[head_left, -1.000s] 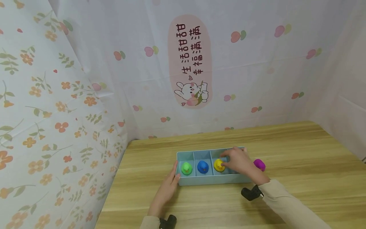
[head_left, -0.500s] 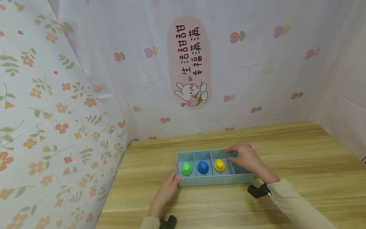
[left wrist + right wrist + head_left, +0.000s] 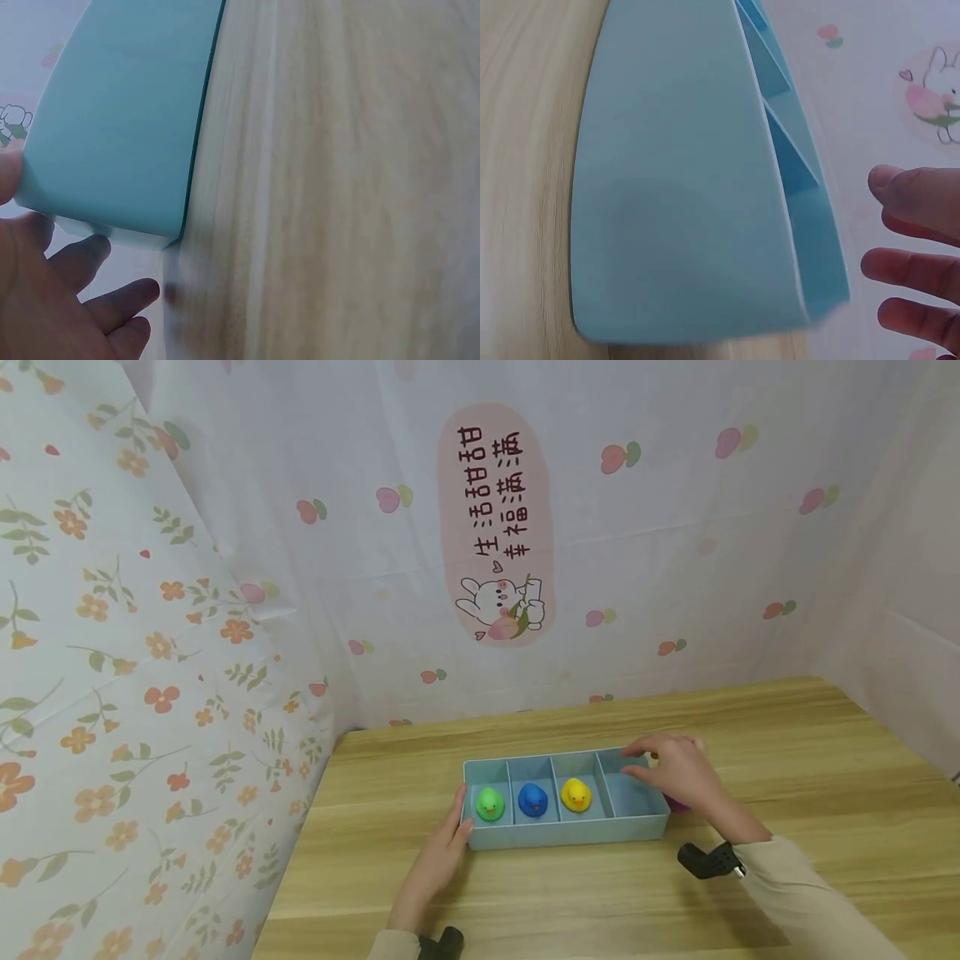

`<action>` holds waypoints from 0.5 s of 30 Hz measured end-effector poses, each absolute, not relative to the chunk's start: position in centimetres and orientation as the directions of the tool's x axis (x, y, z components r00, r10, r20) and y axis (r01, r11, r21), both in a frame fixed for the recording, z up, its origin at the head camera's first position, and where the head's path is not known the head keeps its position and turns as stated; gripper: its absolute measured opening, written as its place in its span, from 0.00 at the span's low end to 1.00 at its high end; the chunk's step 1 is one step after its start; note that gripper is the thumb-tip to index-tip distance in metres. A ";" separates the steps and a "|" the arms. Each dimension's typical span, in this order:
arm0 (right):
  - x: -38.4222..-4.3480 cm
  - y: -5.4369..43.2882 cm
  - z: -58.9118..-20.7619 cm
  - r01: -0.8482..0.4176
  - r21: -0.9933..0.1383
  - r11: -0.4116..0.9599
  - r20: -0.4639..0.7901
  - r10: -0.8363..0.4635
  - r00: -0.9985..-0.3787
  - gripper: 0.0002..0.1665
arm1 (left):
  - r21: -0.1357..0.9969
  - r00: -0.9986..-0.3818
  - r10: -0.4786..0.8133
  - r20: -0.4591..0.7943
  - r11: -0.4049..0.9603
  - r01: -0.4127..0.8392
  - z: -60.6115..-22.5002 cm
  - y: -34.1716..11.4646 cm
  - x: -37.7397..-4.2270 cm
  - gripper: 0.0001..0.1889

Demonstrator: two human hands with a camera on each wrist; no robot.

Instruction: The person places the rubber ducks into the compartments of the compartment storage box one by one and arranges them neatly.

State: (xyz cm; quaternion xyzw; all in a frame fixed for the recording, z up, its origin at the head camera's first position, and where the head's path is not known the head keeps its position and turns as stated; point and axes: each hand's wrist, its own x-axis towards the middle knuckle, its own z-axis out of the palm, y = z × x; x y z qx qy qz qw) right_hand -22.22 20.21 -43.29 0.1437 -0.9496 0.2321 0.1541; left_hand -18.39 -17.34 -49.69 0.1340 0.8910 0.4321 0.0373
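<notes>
A light-blue divided box (image 3: 567,835) lies lengthwise on the table. Its left compartments hold a green rubber duck (image 3: 490,805), a blue rubber duck (image 3: 533,800) and a yellow rubber duck (image 3: 576,795), one in each; the rightmost compartment is bare. My left hand (image 3: 444,842) holds the box's left end, thumb at the near corner and fingers (image 3: 82,259) against the end wall. My right hand (image 3: 678,768) hovers at the box's right end with thumb and fingers (image 3: 907,270) parted and nothing between them. Under it, a purple rubber duck (image 3: 677,805) shows only in part beside the box.
The wooden table (image 3: 570,910) runs back to a patterned cloth backdrop (image 3: 645,568) with a printed pink panel (image 3: 498,527). A flowered cloth (image 3: 172,718) hangs along the left side.
My right hand has moved from the yellow duck, now left in its compartment, rightward to the box's end above the purple duck. The left hand has stayed on the box.
</notes>
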 end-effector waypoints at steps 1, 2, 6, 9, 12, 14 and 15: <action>-22.2 20.5 -43.3 -0.342 -0.400 0.850 0.361 -0.197 -0.912 0.12 | 0.779 -0.961 0.270 0.050 0.592 0.207 -49.7 -17.3 -18.4 0.29; -22.2 20.7 -43.3 -0.341 -0.403 0.849 0.362 -0.194 -0.912 0.12 | 0.779 -0.961 0.271 0.053 0.591 0.210 -49.7 -17.3 -18.4 0.29; -21.9 21.6 -43.2 -0.334 -0.418 0.845 0.361 -0.182 -0.914 0.13 | 0.770 -0.961 0.270 0.055 0.601 0.212 -49.7 -17.4 -18.3 0.29; -21.7 22.3 -43.2 -0.316 -0.429 0.846 0.350 -0.166 -0.922 0.13 | 0.770 -0.962 0.269 0.052 0.602 0.210 -49.6 -17.4 -18.3 0.29; -21.6 23.1 -43.4 -0.288 -0.435 0.853 0.334 -0.144 -0.931 0.12 | 0.773 -0.962 0.269 0.052 0.599 0.209 -49.6 -17.3 -18.3 0.29; -21.5 23.6 -43.6 -0.272 -0.438 0.857 0.325 -0.132 -0.937 0.12 | 0.774 -0.962 0.269 0.054 0.598 0.211 -49.6 -17.3 -18.4 0.29; -21.4 23.8 -43.8 -0.267 -0.439 0.858 0.320 -0.128 -0.939 0.12 | 0.773 -0.961 0.271 0.055 0.598 0.213 -49.6 -17.3 -18.4 0.29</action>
